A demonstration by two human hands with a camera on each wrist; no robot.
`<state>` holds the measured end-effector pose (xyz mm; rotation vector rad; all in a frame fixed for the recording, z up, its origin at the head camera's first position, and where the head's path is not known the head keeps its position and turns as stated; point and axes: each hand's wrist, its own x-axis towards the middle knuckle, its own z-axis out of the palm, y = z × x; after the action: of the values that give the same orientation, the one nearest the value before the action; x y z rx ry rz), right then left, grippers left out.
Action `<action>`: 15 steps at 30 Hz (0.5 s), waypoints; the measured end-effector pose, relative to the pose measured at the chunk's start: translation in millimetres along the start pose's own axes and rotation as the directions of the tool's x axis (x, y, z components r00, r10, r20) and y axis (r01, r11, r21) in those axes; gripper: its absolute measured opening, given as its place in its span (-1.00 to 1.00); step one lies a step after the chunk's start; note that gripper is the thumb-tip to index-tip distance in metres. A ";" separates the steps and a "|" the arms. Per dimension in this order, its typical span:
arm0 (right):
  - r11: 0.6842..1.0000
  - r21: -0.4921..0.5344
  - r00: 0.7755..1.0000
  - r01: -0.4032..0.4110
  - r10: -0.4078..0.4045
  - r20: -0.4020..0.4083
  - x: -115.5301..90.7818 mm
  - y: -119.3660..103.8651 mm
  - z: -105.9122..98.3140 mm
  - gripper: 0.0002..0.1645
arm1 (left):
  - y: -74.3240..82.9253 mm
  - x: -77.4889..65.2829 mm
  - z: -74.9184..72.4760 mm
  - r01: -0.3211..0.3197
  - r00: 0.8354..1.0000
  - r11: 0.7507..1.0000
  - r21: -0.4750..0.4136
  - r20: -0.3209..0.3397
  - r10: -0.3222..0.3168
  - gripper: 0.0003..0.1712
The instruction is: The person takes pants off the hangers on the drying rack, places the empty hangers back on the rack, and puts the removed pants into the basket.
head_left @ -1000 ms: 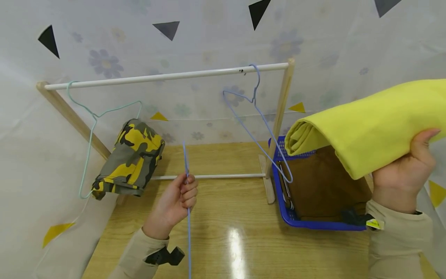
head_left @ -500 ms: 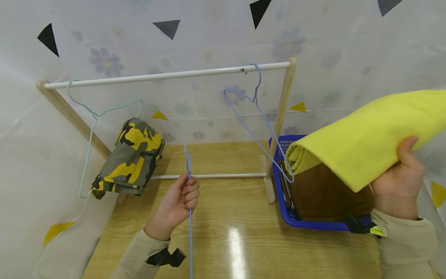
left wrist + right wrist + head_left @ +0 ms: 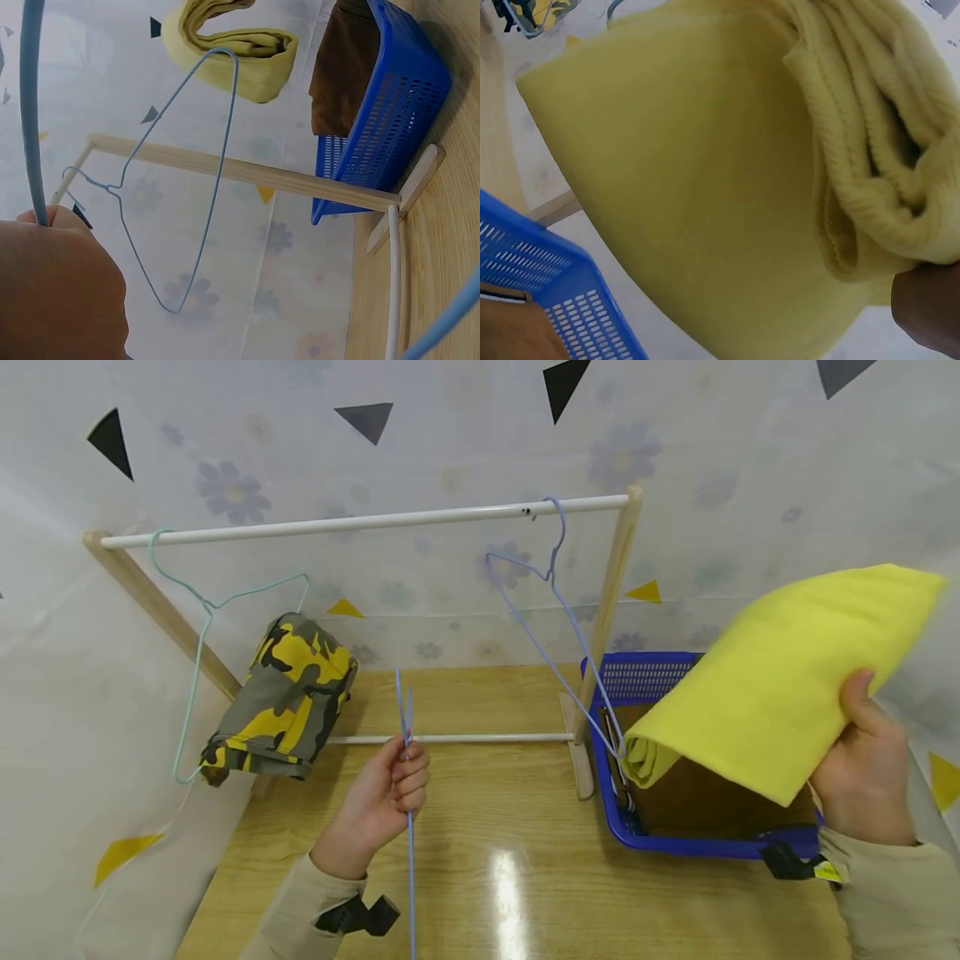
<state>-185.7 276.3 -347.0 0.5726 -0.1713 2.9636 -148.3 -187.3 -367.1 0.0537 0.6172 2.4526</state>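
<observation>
My left hand (image 3: 378, 802) grips a blue wire hanger (image 3: 411, 877), seen edge-on with its lower part running out of the frame. In the left wrist view, the hanger's wire (image 3: 30, 112) rises from the curled fingers. Folded yellow cloth (image 3: 765, 685) is held by my right hand (image 3: 862, 768), thumb on top and the other fingers hidden beneath. The cloth's rolled end hangs over the blue basket (image 3: 697, 846), close to the blue hanger on the rack. Thick folded layers of the yellow cloth (image 3: 690, 172) fill most of the right wrist view.
A wooden rack with a white rod (image 3: 360, 522) stands on the table (image 3: 480, 827). It bears a green hanger (image 3: 197, 660) with a camouflage garment (image 3: 288, 702), and a blue hanger (image 3: 553, 568) at the right. Brown clothing (image 3: 705, 806) lies in the basket.
My right hand has lowered the yellow cloth and brought it a little left, tilting its rolled end down over the basket. The left hand stays in place, its hanger turned slightly.
</observation>
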 end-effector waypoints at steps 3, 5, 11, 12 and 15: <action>0.999 -0.016 0.999 -0.044 0.044 0.018 -2.0 -1.3 -3.7 -0.65 | -1.1 0.4 -0.7 -0.010 1.000 1.000 -0.001 0.015 0.010 -0.58; 0.997 -0.010 0.996 -0.081 0.081 0.025 -3.1 -1.5 -6.4 -0.66 | -1.8 1.0 -1.3 -0.014 1.000 1.000 -0.003 0.026 0.014 -0.58; 0.978 0.051 0.978 -0.204 0.201 0.059 -6.0 -0.4 -14.9 -0.64 | -2.3 2.2 -2.9 -0.009 1.000 1.000 -0.005 0.010 0.009 -0.60; 0.975 0.051 0.974 -0.218 0.215 0.068 -6.3 0.1 -16.3 -0.63 | -2.4 2.3 -3.0 -0.010 1.000 1.000 -0.003 0.003 0.010 -0.60; 0.965 0.030 0.962 -0.259 0.256 0.096 -7.0 2.6 -21.0 -0.61 | -2.5 2.6 -3.3 -0.008 1.000 1.000 0.001 -0.009 0.008 -0.61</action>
<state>-187.2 276.0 -369.3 0.7450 -0.2070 3.2002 -149.7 -185.4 -371.4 0.0457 0.6225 2.4617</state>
